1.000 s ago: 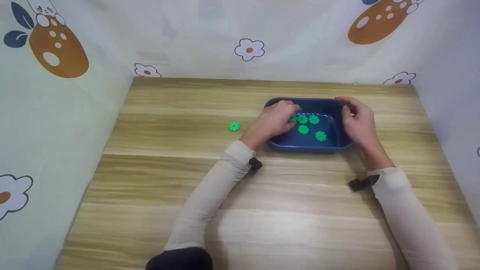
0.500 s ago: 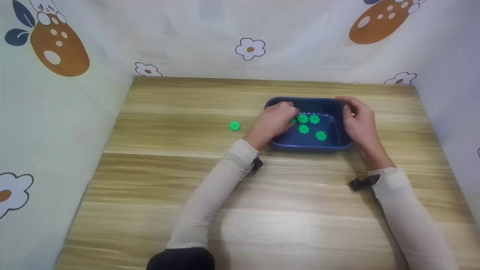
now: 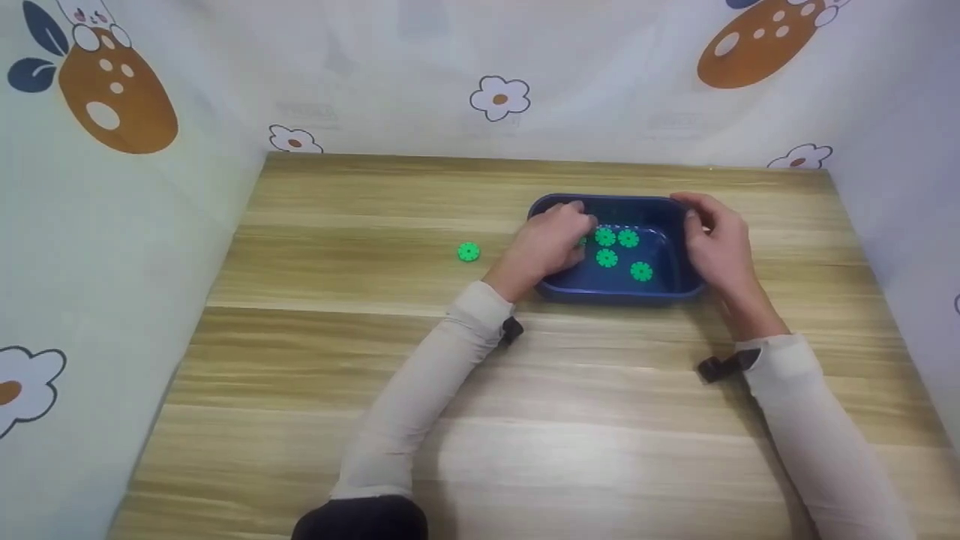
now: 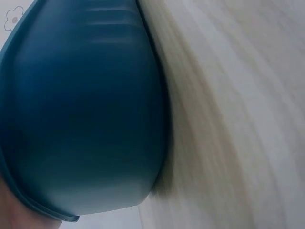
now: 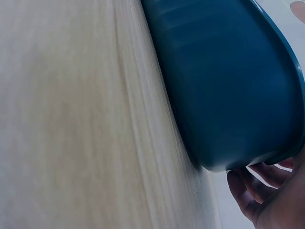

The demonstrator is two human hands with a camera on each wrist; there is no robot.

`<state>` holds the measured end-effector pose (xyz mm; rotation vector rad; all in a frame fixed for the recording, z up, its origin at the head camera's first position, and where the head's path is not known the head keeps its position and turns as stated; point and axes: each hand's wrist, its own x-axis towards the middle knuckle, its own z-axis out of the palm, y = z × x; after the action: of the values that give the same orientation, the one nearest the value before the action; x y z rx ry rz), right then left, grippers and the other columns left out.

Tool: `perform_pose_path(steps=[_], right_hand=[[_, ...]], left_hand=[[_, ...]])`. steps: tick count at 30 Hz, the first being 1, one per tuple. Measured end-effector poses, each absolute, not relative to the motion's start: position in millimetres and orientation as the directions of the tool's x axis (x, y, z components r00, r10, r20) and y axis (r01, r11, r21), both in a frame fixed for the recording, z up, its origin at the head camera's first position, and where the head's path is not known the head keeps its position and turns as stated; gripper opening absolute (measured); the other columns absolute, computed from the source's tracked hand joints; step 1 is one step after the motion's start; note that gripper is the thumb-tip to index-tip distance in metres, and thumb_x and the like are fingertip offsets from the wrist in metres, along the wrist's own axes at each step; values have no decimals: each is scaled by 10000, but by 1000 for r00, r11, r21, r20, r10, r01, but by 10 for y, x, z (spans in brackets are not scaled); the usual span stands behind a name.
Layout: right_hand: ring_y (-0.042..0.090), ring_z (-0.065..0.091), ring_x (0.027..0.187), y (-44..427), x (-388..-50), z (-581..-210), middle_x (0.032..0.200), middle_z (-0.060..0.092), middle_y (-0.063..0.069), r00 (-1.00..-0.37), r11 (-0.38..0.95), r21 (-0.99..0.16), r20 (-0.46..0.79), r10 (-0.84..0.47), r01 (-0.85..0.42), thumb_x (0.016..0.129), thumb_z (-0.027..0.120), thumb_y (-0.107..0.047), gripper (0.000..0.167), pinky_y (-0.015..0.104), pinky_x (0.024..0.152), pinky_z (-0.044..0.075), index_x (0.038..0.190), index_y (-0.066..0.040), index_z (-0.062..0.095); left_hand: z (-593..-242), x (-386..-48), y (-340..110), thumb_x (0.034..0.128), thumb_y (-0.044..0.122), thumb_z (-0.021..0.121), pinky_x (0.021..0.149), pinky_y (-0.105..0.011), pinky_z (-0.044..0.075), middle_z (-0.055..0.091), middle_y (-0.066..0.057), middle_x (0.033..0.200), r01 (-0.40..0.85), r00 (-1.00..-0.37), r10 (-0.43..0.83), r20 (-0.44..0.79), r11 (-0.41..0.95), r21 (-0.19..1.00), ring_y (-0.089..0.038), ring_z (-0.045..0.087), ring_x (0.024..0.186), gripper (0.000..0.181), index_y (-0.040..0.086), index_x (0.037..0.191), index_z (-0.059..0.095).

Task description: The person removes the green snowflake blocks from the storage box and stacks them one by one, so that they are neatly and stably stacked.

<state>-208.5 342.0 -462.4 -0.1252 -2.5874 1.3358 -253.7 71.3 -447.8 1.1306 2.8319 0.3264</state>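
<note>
A dark blue rectangular basin (image 3: pixel 622 289) stands on the wooden table. On its floor lie several green notched discs (image 3: pixel 607 258). My left hand (image 3: pixel 547 244) reaches over the basin's left side, fingers curled, and pinches another green notched disc (image 3: pixel 582 242), which shows only as a sliver between fingers and thumb. My right hand (image 3: pixel 720 244) grips the basin's right end, thumb over the rim and fingers outside. In the right wrist view those fingers (image 5: pixel 250 188) lie against the basin's outer wall (image 5: pixel 228 86). The left wrist view shows mostly the basin's outside (image 4: pixel 90 109).
One loose green disc (image 3: pixel 468 252) lies on the table (image 3: pixel 337 360) left of the basin, near my left wrist. Pale printed walls (image 3: pixel 405 112) enclose the table at the back and both sides. Black wrist cameras (image 3: pixel 724 368) jut from the sleeves.
The left fingers have curled in closer around the disc, which now shows less than before. My right hand, the basin and the other discs stay in place.
</note>
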Motion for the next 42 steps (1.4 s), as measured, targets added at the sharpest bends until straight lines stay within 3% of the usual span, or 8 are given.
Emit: perform_pose_path(steps=[8,14,26,33,42], right_hand=[[148,654,1151,3409,-2086,-4620,1402,729,103,-970,578,-815,163,179,-30,1109,475,-125,373,159,940,491,1374,-127,739],[117,656,1079,3416,-2087,-4624,1385,737,110,-968,586,-809,185,167,-53,1105,476,-130,377,129,880,490,1372,-124,742],[124,647,1077,3414,-2087,-4630,1379,738,116,-967,576,-816,186,173,-54,1106,479,-132,372,126,873,492,1367,-119,743],[168,638,1106,3416,-2080,-4633,1382,732,134,-972,569,-821,166,168,-42,1112,475,-136,373,146,890,482,1375,-119,739],[113,650,1101,3423,-2094,-4618,1382,737,123,-968,588,-807,189,163,-58,1103,472,-110,379,138,918,486,1368,-110,743]], left_hand=[[-4455,-2580,668,985,162,729,1003,-372,589,660,-121,1258,692,-696,716,56,648,317,-270,654,1125,320,78,1294,744],[-4468,-2597,636,992,200,719,1051,-349,568,624,-118,1331,696,-691,714,111,618,366,-246,639,1181,305,88,1275,740],[-4488,-2576,569,1002,175,714,1066,-299,568,718,-86,1252,688,-693,673,258,508,518,-202,669,1140,259,108,1250,748],[-4491,-2561,517,1009,152,718,1087,-294,561,726,-87,1282,716,-656,690,308,437,545,-203,674,1180,239,104,1241,755],[-4399,-2494,404,1023,126,703,1019,-256,589,726,-106,1268,785,-575,704,417,332,522,-222,697,1144,197,74,1207,747]])
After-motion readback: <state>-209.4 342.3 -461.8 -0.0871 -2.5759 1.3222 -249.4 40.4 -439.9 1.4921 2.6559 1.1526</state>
